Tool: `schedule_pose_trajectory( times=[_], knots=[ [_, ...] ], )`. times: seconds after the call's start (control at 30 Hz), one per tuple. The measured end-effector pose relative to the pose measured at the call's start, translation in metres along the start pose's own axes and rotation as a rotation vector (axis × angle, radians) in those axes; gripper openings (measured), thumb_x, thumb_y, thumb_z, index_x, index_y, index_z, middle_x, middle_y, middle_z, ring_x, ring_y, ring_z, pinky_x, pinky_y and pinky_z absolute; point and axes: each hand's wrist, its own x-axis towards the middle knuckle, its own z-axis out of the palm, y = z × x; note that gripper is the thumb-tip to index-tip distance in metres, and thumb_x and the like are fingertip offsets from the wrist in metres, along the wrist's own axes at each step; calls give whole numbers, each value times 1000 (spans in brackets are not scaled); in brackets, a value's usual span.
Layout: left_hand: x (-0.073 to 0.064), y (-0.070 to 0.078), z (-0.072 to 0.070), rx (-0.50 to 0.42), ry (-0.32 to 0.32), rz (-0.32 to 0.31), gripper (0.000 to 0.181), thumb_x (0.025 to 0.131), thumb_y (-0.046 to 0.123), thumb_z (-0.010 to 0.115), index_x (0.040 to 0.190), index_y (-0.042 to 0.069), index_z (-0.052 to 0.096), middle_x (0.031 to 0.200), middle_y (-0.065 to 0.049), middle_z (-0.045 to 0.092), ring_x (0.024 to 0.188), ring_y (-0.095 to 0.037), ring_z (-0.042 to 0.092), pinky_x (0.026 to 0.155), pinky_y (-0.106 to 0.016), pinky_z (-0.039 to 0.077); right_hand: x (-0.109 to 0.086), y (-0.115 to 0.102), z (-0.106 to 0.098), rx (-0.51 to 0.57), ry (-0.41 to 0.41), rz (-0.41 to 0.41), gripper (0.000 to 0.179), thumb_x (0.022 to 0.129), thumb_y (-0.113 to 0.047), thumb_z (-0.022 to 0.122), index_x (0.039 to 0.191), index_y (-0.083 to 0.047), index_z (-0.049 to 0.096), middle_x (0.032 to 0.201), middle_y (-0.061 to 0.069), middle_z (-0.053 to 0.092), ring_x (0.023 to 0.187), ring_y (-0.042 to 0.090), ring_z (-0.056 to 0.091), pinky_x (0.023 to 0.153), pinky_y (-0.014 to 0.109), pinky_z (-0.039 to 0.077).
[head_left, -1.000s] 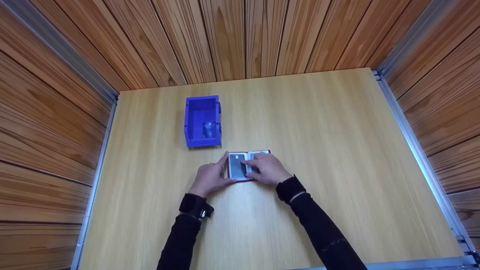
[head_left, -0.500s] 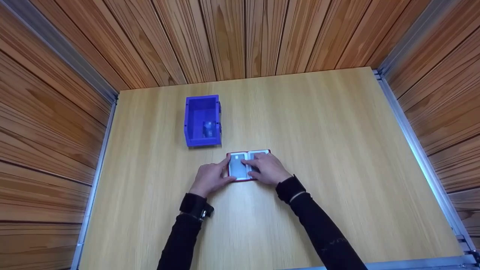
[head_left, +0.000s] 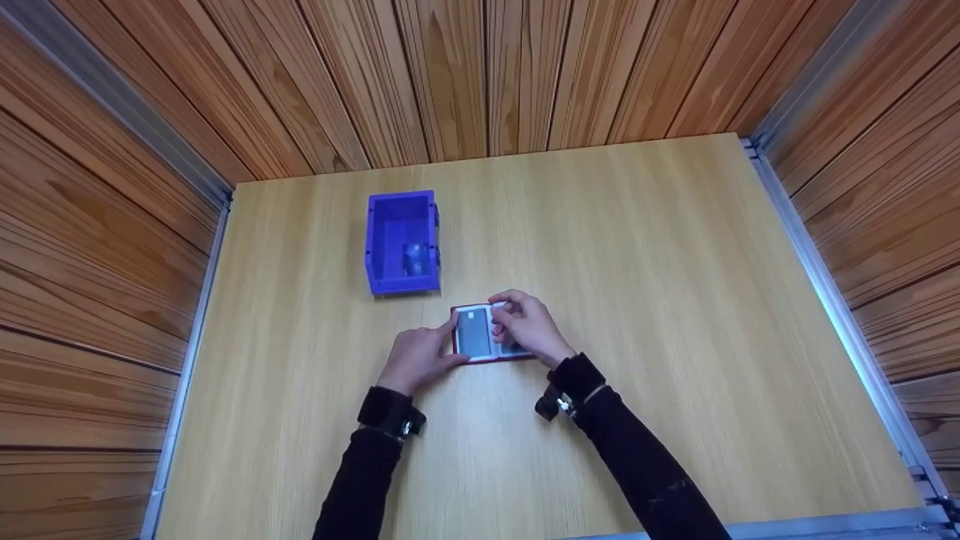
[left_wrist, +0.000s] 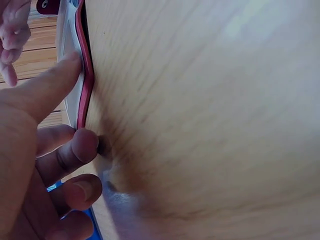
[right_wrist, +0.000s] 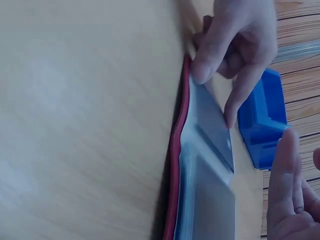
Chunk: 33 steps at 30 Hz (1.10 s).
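Observation:
A red card holder (head_left: 480,361) with clear sleeves lies unfolded on the table. In its left sleeve is a grey card (head_left: 472,337) with a small light square near the top. My left hand (head_left: 416,358) holds the holder's left end, thumb on the near side and index finger on the far side. In the left wrist view that thumb (left_wrist: 57,80) presses on the sleeve edge. My right hand (head_left: 527,326) hovers over the right half, partly hiding it. Its fingers (right_wrist: 285,175) are loosely bent in the right wrist view, with nothing seen between them.
A blue bin (head_left: 403,285) stands behind the holder, slightly left, with a small see-through item (head_left: 415,259) inside. Wood-panelled walls (head_left: 465,75) and metal rails (head_left: 817,247) border the wooden table (head_left: 637,262).
My right hand has lifted off the right sleeve, where its fingers were pressing, and its fingers have drawn in. My left hand stays on the card holder.

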Motion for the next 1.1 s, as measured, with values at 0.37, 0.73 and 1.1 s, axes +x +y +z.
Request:
schedule_pose_trajectory(
  times=[0.37,0.73,1.1],
  knots=[
    [1,1,-2,23,0,15,81,90,51,77,156,15,48,62,1,46,59,-18,43,59,-37,38,5,15,6,-79,50,146,18,103,-9,59,103,6,68,70,4,64,46,8,58,45,23,51],
    [-1,-1,1,12,-12,28,82,92,50,75,158,12,44,64,0,51,59,-18,45,61,-38,41,4,14,16,-68,29,247,19,102,-8,60,99,7,71,63,4,62,45,8,57,43,22,50],
    [-2,1,0,25,-10,51,81,93,49,73,158,10,43,67,-4,57,60,-20,48,65,-43,48,8,11,21,-110,51,297,18,100,-5,59,93,6,71,58,3,62,43,8,57,41,21,48]
  ],
)
